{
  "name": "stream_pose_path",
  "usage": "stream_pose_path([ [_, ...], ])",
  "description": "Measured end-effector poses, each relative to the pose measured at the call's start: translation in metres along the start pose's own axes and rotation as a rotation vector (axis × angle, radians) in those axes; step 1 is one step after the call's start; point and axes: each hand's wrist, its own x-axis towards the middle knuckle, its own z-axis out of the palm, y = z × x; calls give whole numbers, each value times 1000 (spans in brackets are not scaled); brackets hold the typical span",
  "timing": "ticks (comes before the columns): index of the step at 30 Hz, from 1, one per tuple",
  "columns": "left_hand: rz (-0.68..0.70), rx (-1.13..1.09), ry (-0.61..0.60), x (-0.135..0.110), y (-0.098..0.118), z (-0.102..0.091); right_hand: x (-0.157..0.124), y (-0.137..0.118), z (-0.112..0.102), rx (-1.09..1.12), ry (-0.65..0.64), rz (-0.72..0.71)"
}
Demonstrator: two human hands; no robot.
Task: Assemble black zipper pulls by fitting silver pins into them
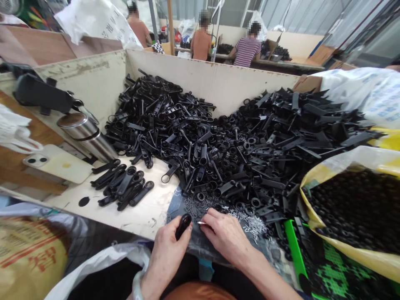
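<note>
We see a big heap of black plastic parts filling the far centre and right, a yellow bag of small black pieces at right, a steel flask at left. Near centre, we have left hand wrapped around a black handle, right hand just beside it, pinching a thin metal pin. Loose silver pins lie right of its fingers.
</note>
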Motion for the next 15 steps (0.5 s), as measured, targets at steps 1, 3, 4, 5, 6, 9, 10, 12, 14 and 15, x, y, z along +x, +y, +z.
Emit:
stream_pose_path([
  [1, -3, 15, -3, 0, 0, -1, -2, 1, 0, 7, 0, 3],
  [3, -8, 40, -6, 0, 1, -1, -5, 4, 0, 33, 6, 22],
  [4, -9, 51, -6, 0, 2, 0, -7, 5, 1, 50, 12, 35],
  [5, -9, 62, -11, -1, 3, 1, -8, 5, 1, 68, 22, 49],
  [6, -10, 74, -15, -1, 4, 3, -9, 6, 2, 85, 33, 61],
  [9, -6, 85, -29, -3, 7, 9, -7, 4, 4, 111, 51, 74],
  [10, -5, 78, -25, -3, 7, 10, -5, 2, 5, 110, 49, 77],
  [12, -6, 55, -5, -4, 6, 11, 0, -3, 6, 98, 38, 91],
  [14, -18, 40, 26, -4, 2, 10, 5, -8, 7, 86, 29, 113],
  [15, -27, 40, 38, -5, -1, 8, 8, -11, 7, 85, 24, 121],
])
